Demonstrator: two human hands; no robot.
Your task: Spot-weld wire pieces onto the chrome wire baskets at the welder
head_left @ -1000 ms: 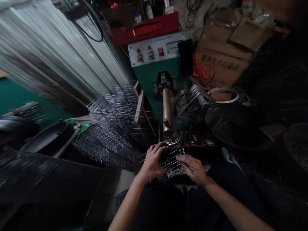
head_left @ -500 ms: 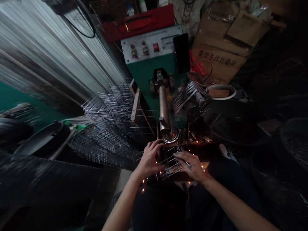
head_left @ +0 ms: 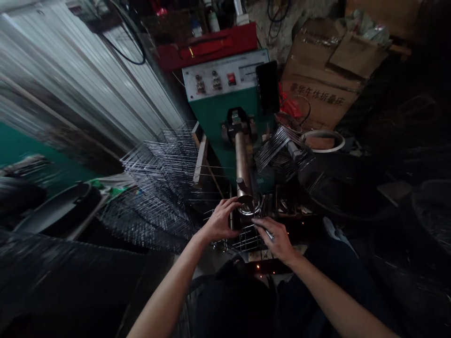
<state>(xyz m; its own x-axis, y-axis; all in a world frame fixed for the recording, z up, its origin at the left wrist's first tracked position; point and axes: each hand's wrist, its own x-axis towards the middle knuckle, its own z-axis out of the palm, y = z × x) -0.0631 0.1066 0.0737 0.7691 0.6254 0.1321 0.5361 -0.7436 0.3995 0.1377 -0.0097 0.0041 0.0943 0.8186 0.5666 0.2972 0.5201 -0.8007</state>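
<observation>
A small wire grid basket [head_left: 246,239] lies under the tip of a copper welding arm [head_left: 242,162] that sticks out of a green machine [head_left: 229,101]. My left hand [head_left: 220,220] grips the basket's left side, fingers curled over the wires right beside the arm's tip. My right hand [head_left: 276,239] holds the basket's right side with fingers closed, and a thin metal rod lies across its fingers. A wire ring [head_left: 252,206] sits round the arm's tip. A few orange sparks glow below the basket.
A stack of finished wire grids [head_left: 158,183] fills the left. More wire parts [head_left: 282,150] lean right of the machine, beside a white bowl [head_left: 324,141] and cardboard boxes [head_left: 327,70]. A corrugated metal wall [head_left: 81,80] stands left. Dark bins surround the right side.
Sparks flew around the basket half a second ago and have mostly died out. Both hands with the basket have shifted slightly up toward the arm's tip.
</observation>
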